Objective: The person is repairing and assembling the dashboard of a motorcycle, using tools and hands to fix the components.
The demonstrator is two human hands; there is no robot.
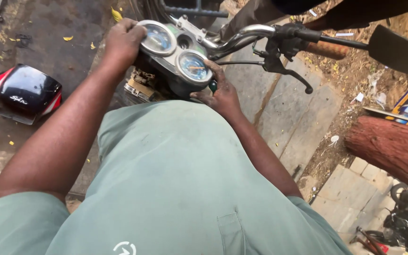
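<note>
A motorcycle instrument cluster (175,49) with two round dials sits in front of me, at the centre of a chrome handlebar (242,35). My left hand (123,40) grips the far left edge of the cluster, fingers curled over the larger dial's rim. My right hand (220,92) is at the lower right of the smaller dial, fingers closed around a dark green-handled tool (212,86) whose tip is hidden under the cluster. My green shirt (175,179) fills the lower part of the view.
A black and red motorcycle body panel (24,92) lies on the pavement at left. The brake lever (293,71) and brown grip (327,49) stick out to the right. A reddish log (393,148) lies at right, with tools and dark parts (402,222) at bottom right.
</note>
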